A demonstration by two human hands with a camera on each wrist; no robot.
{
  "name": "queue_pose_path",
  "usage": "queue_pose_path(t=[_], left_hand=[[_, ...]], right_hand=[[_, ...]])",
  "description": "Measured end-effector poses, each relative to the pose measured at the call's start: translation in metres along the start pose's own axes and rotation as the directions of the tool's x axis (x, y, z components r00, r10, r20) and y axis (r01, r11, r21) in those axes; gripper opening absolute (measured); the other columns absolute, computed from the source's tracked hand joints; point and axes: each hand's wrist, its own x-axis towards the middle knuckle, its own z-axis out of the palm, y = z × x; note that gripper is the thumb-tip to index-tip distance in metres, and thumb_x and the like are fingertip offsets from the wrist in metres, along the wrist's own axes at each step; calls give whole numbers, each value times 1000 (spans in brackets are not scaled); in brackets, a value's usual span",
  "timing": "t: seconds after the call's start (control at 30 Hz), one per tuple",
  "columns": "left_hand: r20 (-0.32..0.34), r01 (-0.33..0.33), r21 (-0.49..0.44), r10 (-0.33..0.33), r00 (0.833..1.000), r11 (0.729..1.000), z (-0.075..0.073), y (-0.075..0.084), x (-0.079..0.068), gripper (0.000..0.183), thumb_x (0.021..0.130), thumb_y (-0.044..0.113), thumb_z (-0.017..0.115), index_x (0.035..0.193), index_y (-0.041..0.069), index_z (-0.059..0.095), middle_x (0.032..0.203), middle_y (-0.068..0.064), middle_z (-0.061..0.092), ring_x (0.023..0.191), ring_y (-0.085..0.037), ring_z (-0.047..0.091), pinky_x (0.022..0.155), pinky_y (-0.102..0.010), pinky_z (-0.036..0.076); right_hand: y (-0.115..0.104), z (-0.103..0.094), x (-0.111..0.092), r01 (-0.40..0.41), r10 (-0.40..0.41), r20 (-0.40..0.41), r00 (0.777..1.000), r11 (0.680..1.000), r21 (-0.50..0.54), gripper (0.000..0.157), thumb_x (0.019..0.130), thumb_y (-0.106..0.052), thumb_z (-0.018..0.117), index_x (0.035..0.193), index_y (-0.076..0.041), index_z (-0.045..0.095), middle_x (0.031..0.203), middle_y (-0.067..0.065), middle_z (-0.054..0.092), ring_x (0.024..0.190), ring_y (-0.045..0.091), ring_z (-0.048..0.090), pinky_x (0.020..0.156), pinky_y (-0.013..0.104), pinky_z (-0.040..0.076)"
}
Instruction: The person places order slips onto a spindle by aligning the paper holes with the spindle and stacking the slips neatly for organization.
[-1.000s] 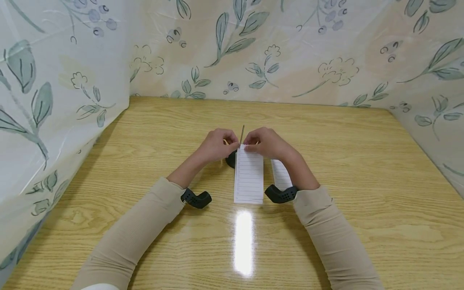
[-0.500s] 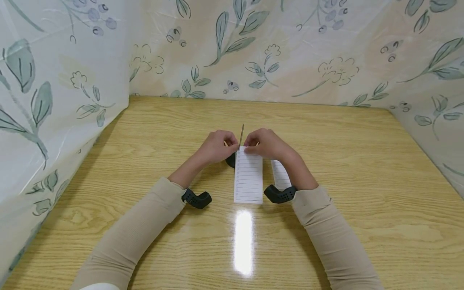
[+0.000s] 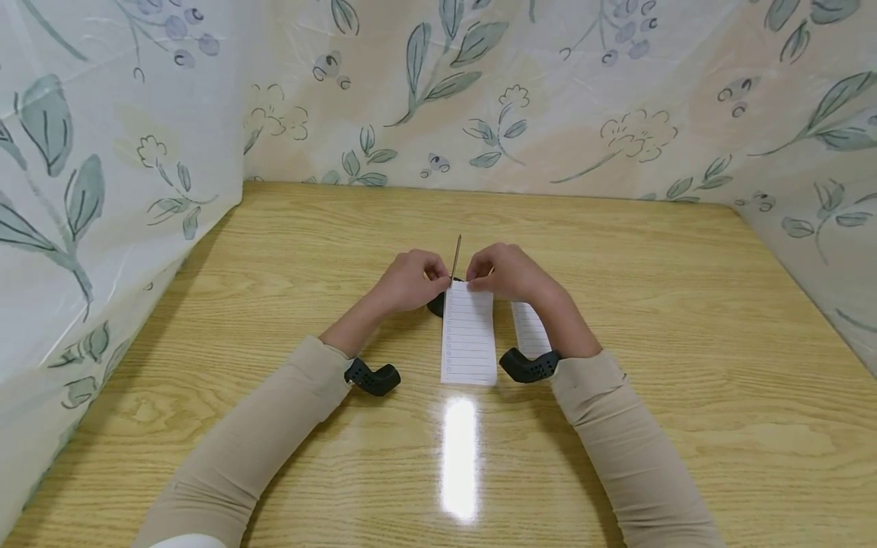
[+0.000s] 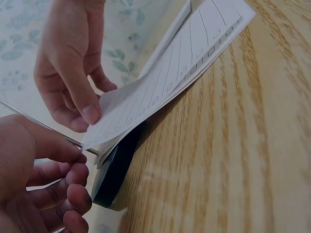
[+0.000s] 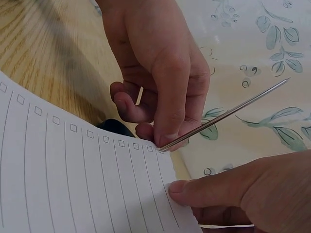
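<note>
A thin metal spike (image 3: 457,257) rises from a round black base (image 3: 435,306), which the papers partly cover. It passes through the top-left corner of a lined checklist sheet (image 3: 469,339). My left hand (image 3: 413,280) pinches that corner right at the spike. With thumb and fingers, my right hand (image 3: 508,272) pinches the sheet's top edge, right of the spike. The left wrist view shows at least one more sheet beneath the top sheet (image 4: 160,82), and the black base (image 4: 116,170) under them. In the right wrist view the spike (image 5: 228,114) emerges beside my left thumb.
More lined paper (image 3: 530,329) lies on the wooden table (image 3: 685,320), partly under my right forearm. Black wrist devices (image 3: 373,377) sit at both cuffs. A floral sheet (image 3: 479,91) hangs along the back and sides of the table.
The sheet's top edge has slid a little lower along the spike, and the sheet bows slightly. My left hand has come down with it; my right hand has shifted slightly right.
</note>
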Motion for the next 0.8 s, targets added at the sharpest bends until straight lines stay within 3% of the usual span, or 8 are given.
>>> queue_pose_path(t=[0.8], left_hand=[[-5,41,74,-41,999,996,4,1,4,11,92,20,62,87,12,68,84,-3,63,77,-17,55,66,-27,43]], right_hand=[[7,2,5,-31,31,3,1000,1000,2,6,86,-11,71,90,-7,68,87,7,64,80,21,53,70,29,43]])
